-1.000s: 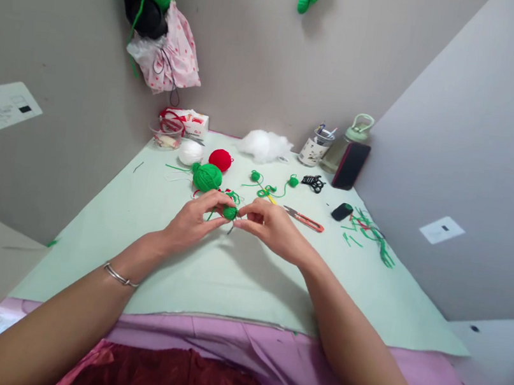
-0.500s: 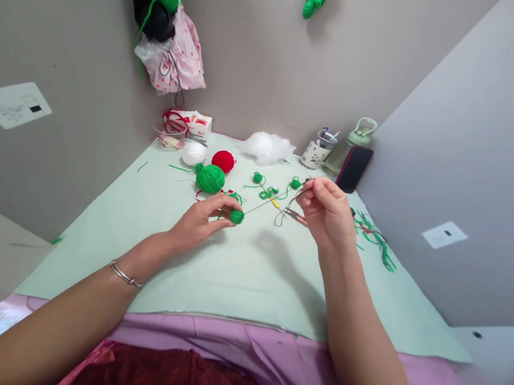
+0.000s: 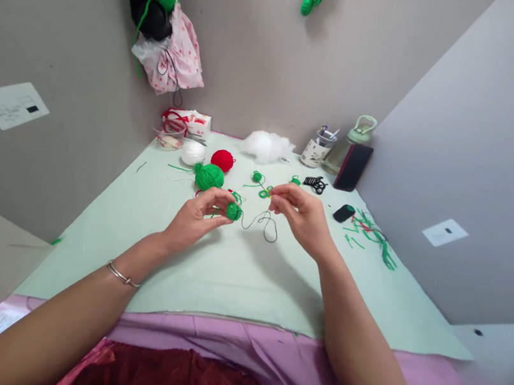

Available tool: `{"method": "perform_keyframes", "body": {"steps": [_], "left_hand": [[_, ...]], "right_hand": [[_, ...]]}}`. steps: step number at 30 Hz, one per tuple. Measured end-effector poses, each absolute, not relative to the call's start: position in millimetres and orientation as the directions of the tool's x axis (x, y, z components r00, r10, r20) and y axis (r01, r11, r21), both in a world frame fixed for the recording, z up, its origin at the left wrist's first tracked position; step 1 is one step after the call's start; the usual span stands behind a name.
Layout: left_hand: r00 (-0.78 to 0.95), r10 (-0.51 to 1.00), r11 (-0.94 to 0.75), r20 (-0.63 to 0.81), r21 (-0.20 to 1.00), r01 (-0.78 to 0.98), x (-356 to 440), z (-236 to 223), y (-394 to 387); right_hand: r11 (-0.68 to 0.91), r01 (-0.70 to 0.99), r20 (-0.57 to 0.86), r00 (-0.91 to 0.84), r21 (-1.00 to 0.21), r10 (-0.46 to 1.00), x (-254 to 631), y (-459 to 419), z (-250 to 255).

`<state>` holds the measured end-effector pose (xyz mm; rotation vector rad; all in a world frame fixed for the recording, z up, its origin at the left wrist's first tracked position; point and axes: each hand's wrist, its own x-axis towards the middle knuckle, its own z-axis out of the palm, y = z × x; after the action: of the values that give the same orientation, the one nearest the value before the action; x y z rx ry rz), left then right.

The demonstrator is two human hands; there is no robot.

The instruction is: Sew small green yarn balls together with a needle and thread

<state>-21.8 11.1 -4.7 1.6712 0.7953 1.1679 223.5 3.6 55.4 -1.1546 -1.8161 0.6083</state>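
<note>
Presently, the small green piece [image 3: 233, 211] is in front of the green yarn ball [image 3: 209, 177], on the person's side and a little to the right of it. The left hand [image 3: 194, 216] pinches this piece between the thumb and the fingers. From the piece, a thin dark thread [image 3: 274, 232] makes loose loops, farther right from the yarn ball. The right hand [image 3: 304, 219] is to the right of the yarn ball too; its fingertips are drawn together, but what is between them I cannot tell. Just behind the yarn ball lie a white ball [image 3: 193, 153], to its left, and a red ball [image 3: 222, 160], to its right. White stuffing [image 3: 267, 147] lies farther behind it, on the right. Well apart, right of the yarn ball, are a black clip [image 3: 315, 184] and green clippings [image 3: 378, 238].
</note>
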Motion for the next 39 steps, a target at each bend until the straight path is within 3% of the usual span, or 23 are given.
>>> {"method": "perform_keyframes", "body": {"steps": [5, 13, 22, 39], "left_hand": [[0.340, 0.844, -0.450, 0.416, 0.893, 0.025, -21.7, -4.0, 10.1], [0.319, 0.824, -0.504, 0.469, 0.863, 0.033, -21.2, -3.7, 10.2], [0.334, 0.799, -0.548, 0.500, 0.834, 0.061, -20.9, -4.9, 10.7], [0.362, 0.757, -0.610, 0.543, 0.787, 0.094, -22.5, -5.7, 11.1]], "right_hand": [[0.675, 0.551, 0.605, -0.342, -0.490, 0.719, 212.9, -3.2, 50.6], [0.717, 0.654, 0.635, -0.451, -0.244, 0.627, 207.4, -7.9, 49.7], [0.728, 0.671, 0.624, -0.511, -0.140, 0.591, 207.9, -7.6, 46.5], [0.735, 0.667, 0.598, -0.540, -0.127, 0.593, 207.6, -9.6, 49.5]]}}
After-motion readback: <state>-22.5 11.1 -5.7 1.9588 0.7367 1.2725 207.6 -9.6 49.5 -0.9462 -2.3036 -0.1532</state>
